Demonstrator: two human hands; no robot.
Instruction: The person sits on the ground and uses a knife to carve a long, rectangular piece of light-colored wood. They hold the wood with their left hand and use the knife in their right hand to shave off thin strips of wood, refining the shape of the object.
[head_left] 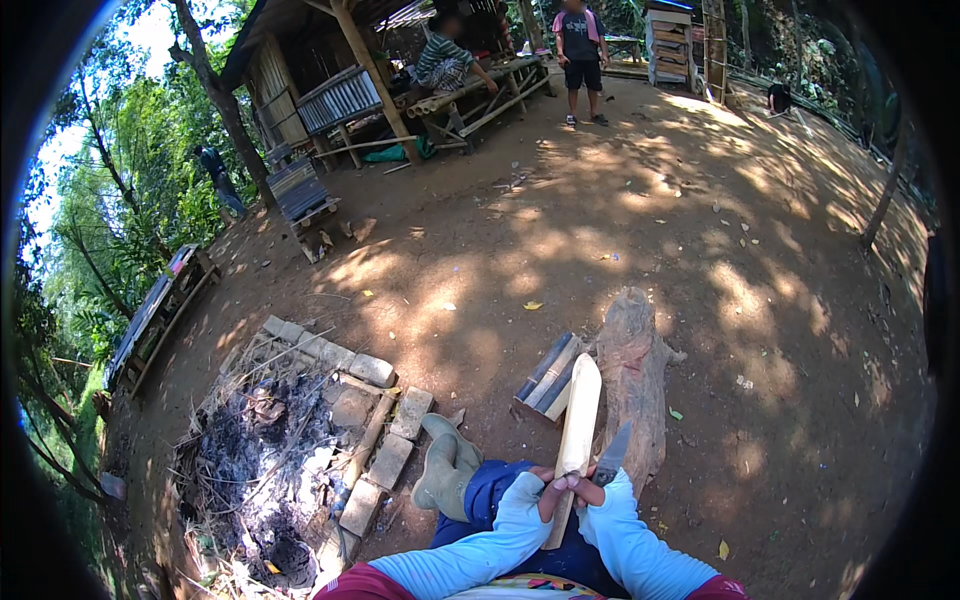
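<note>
A long pale piece of wood (577, 420), flat and with a rounded far end, slants up from my lap. My left hand (543, 484) is closed around its lower part. My right hand (592, 490) grips a knife (614, 450); its broad grey blade points up and away beside the wood's right edge. The fingers of both hands meet at the wood, and the knife's handle is hidden in my right hand. Light blue sleeves cover both forearms to the hands.
A weathered log (636, 390) lies on the dirt just ahead, with dark-edged split bamboo pieces (552, 375) beside it. At left, concrete blocks (389, 462) edge an ash-filled fire pit (262, 440). Farther off are a bamboo bench (475, 95), a hut and several people.
</note>
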